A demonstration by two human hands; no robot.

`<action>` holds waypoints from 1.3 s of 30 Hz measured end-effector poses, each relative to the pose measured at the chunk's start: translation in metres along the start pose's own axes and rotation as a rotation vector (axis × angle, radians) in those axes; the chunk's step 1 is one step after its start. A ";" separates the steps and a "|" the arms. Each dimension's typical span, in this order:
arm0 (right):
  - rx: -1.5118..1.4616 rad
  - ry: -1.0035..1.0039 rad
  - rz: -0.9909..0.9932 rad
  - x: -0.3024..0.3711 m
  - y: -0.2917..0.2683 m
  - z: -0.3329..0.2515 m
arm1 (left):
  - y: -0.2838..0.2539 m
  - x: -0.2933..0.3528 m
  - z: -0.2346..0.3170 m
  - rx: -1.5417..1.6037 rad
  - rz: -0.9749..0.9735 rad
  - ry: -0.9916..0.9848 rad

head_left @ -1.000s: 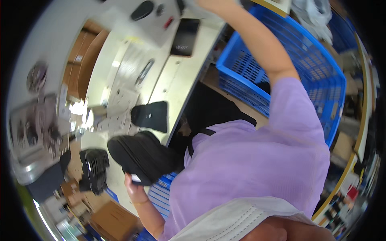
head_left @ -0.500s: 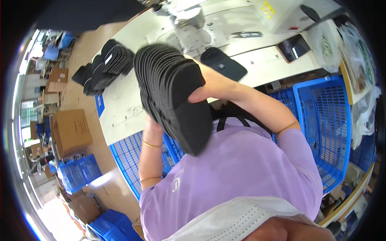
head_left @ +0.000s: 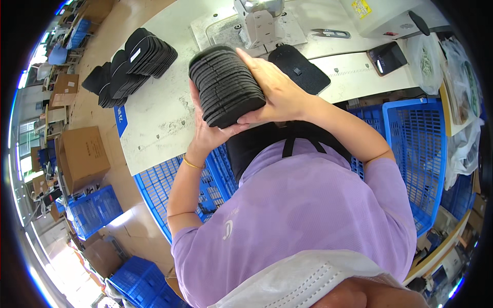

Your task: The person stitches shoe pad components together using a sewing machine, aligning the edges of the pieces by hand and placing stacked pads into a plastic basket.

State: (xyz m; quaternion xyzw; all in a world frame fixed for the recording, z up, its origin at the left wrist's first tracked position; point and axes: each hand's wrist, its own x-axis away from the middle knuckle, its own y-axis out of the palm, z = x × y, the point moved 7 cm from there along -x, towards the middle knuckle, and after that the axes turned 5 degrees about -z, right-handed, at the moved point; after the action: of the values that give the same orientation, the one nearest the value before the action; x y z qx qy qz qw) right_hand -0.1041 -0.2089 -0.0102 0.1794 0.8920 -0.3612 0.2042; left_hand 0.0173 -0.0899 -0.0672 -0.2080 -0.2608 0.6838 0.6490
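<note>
Worktable: the long white worktable (head_left: 164, 113) runs across the upper part of your view, its near edge just above your lap.
Crates: a blue plastic mesh crate (head_left: 418, 149) stands at your right side, and another blue mesh crate (head_left: 159, 192) sits under the table edge at your left.
Cardboard box: a brown cardboard box (head_left: 82, 154) stands on the floor, well to your left.
Machine: the grey metal sewing machine base (head_left: 259, 23) sits at the far side of the table, right behind what you hold.
Spare piles: rows of flat black foam pieces (head_left: 136, 61) lie stacked on the table's left end, well apart from your hands.
Held stack: you hold a thick stack of black oval foam pads (head_left: 226, 84) on edge above the table, just before the machine.
Right hand: your right hand (head_left: 277, 92) lies spread over the stack's right face, fingers flat, thumb curled under its lower edge.
Left hand: your left hand (head_left: 208, 131) cups the stack from below and left, palm pressing towards the other hand, so the pads are squeezed between the two.
Single pad: one black fabric pad (head_left: 300, 69) lies flat on the table just beyond your right hand.
Phone: a dark phone (head_left: 386, 56) lies further right.
Snips: small metal thread snips (head_left: 331, 34) rest near the machine.
</note>
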 end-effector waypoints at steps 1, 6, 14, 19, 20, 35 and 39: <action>0.004 0.004 0.023 0.001 -0.003 -0.005 | 0.005 -0.001 0.001 0.003 -0.001 -0.003; -0.004 0.128 -0.018 0.026 0.014 0.015 | 0.006 -0.014 0.015 -0.303 0.117 0.167; 0.416 0.106 0.065 0.043 -0.061 0.006 | -0.015 -0.015 0.045 0.828 0.076 -0.256; 0.478 0.178 -0.069 0.098 -0.062 0.036 | -0.002 -0.022 0.030 0.878 -0.049 -0.573; 0.480 0.173 -0.071 0.106 -0.059 0.036 | -0.005 -0.023 0.033 0.753 -0.058 -0.599; 0.498 0.736 0.803 0.291 -0.235 0.028 | -0.029 -0.054 -0.012 0.608 0.368 -0.540; 0.497 1.397 0.904 0.550 -0.246 0.103 | 0.000 -0.107 -0.007 0.526 0.273 -0.533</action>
State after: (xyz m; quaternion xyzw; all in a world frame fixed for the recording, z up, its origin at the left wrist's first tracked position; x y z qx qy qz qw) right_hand -0.6637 -0.3543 -0.2086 0.7366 0.5516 -0.2370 -0.3114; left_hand 0.0296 -0.1958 -0.0782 0.1173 -0.2059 0.8372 0.4929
